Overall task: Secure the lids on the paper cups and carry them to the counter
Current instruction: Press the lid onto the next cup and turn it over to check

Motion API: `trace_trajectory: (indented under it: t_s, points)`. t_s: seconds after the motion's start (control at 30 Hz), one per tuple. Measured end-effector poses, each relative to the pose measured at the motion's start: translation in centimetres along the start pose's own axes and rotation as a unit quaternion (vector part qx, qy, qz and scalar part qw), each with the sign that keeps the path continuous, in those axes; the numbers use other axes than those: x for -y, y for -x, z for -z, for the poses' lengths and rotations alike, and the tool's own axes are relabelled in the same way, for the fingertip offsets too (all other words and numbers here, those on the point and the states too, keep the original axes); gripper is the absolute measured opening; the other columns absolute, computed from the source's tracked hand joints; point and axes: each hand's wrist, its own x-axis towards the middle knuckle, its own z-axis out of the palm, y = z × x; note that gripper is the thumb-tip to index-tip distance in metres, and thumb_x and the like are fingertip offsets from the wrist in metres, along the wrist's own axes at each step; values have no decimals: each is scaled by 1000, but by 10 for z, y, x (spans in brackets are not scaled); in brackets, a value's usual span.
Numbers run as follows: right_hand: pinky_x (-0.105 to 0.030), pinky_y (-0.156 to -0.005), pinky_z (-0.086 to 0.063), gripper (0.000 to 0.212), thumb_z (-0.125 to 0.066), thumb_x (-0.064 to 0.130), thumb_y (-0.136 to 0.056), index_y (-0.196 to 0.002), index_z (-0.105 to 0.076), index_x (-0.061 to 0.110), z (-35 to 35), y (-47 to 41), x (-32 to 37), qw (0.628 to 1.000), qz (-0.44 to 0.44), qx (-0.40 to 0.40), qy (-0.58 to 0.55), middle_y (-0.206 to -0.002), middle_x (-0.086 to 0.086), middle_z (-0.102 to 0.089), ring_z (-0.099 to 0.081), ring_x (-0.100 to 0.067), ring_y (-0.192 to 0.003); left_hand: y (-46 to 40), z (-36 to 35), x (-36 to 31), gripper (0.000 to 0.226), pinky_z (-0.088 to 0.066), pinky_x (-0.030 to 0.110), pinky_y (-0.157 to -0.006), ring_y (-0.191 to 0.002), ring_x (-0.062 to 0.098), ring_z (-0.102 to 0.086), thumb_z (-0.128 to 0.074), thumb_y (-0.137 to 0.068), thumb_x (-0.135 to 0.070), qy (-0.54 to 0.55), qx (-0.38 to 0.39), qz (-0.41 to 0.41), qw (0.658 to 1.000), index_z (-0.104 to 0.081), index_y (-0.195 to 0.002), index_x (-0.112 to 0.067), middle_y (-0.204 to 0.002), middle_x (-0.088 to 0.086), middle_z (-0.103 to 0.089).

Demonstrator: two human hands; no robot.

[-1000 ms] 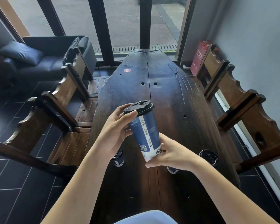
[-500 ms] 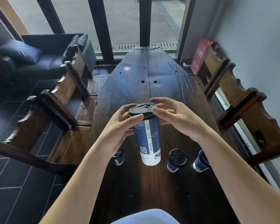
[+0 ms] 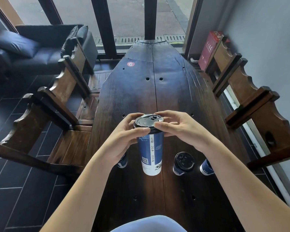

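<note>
Both your left hand (image 3: 124, 138) and right hand (image 3: 179, 128) pinch the lid (image 3: 147, 122) onto the tall cup (image 3: 151, 154); carrying remains.

Tall cup (image 3: 150, 153) stands on table (image 3: 141, 91), three cups (image 3: 183, 163) beside it.

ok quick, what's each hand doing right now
Left hand: curled round the lid rim of the tall cup.
Right hand: pinching the same lid's rim.

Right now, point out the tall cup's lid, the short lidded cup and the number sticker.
lid (image 3: 146, 121): head view, flat top.
short lidded cup (image 3: 184, 161): head view, its black lid.
number sticker (image 3: 130, 64): head view, centre.
</note>
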Motion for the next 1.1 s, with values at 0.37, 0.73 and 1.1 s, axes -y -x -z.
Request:
trace_trajectory:
  t_s: [0.37, 0.73, 1.1]
  points:
    - [-34, -97, -58, 55, -76, 47, -87, -137, -62, 30, 0, -37, -55, 995, -72, 3, 73, -124, 11, -73, -69, -8, -113, -42, 22, 37, 67, -55, 49, -106, -121, 20, -69, -86, -70, -37, -103, 1, 101, 990, -65, -133, -36, -123, -7, -75]
    - [-6, -70, -54, 62, -79, 29, -89, -146, -54, 25, -14, -85, -138, 979, -173, 45, 102, -135, 7, -67, -63, -2, -108, -105, 41, 104, 66, -58, 22, -85, -110, 11, -67, -89, -79, -17, -287, 32, 170, 942, -58, -137, -26, -118, -12, -70]
    - [5, -77, -32, 72, -84, 25, -86, -148, -49, 23, -37, -98, -191, 964, -188, 54, 178, -143, 4, -62, -59, -11, -126, -120, 45, 149, 73, -52, 33, -101, -116, 21, -59, -91, -77, -24, -439, 73, 158, 882, -55, -139, -17, -131, 4, -59]
